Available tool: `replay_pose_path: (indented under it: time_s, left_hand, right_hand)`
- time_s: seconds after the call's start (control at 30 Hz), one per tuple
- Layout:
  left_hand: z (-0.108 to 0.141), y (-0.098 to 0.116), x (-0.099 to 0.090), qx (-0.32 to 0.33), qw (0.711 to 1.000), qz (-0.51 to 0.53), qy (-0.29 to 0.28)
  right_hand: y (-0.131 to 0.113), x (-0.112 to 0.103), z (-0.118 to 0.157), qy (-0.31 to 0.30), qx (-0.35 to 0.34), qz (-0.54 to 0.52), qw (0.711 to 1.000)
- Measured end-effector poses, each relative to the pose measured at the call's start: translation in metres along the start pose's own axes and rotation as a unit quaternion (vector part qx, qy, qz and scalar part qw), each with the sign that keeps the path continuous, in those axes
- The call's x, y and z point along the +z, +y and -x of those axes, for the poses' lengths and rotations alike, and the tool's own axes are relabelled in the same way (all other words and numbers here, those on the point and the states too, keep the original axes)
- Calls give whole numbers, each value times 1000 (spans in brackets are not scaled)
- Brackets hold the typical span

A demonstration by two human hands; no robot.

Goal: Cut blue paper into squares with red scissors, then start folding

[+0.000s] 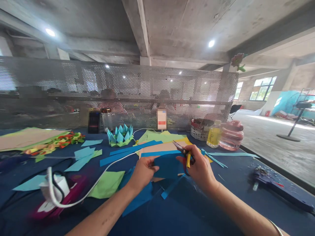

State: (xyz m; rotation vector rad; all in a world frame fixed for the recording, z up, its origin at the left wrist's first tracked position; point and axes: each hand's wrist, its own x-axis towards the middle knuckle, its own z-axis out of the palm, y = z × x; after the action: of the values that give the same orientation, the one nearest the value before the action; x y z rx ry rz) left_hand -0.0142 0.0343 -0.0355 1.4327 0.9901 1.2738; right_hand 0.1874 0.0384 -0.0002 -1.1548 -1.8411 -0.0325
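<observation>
My left hand pinches the left edge of a dark blue paper sheet, held up over the table. In my right hand are scissors with yellow on the handle, their blades pointing up and to the left above the sheet. The right fingers also come up to the sheet's right edge. Behind it lie blue strips and a stack of pale and coloured paper. Another blue sheet and a green sheet rest left of and below my left hand.
A light-blue folded paper crown, a glass bottle, a phone, a basket, a yellow bottle and a pink jug line the back. A white cable crosses from the purple power strip. A glue gun-like dark object lies right.
</observation>
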Motion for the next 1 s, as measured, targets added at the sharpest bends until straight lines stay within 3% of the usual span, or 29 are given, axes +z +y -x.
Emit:
replay_pose_path:
  time_s: [0.23,0.43,0.53,0.67,0.73,0.83,1.0]
  left_hand:
    - [-2,0,-4,20,998,-59,20]
    - [-6,-6,-4,3,999,-25,42]
    - [-5,-1,-3,-18,999,18,48]
    - [-4,11,-6,-58,988,81,115]
    - [-5,17,-10,-64,983,104,137]
    - [-7,23,-15,-72,969,166,166]
    - [-7,30,-14,-85,944,243,208]
  right_hand:
    - [5,-1,-4,-65,-13,37,997]
    - [4,1,1,-85,-32,71,993]
    - [0,-1,4,-66,-21,43,997]
    - [-9,-6,4,22,10,-89,996]
    - [-12,-7,1,64,43,-196,978]
    - [-11,-8,-7,108,105,-361,920]
    - [-5,-7,-16,129,239,-465,843]
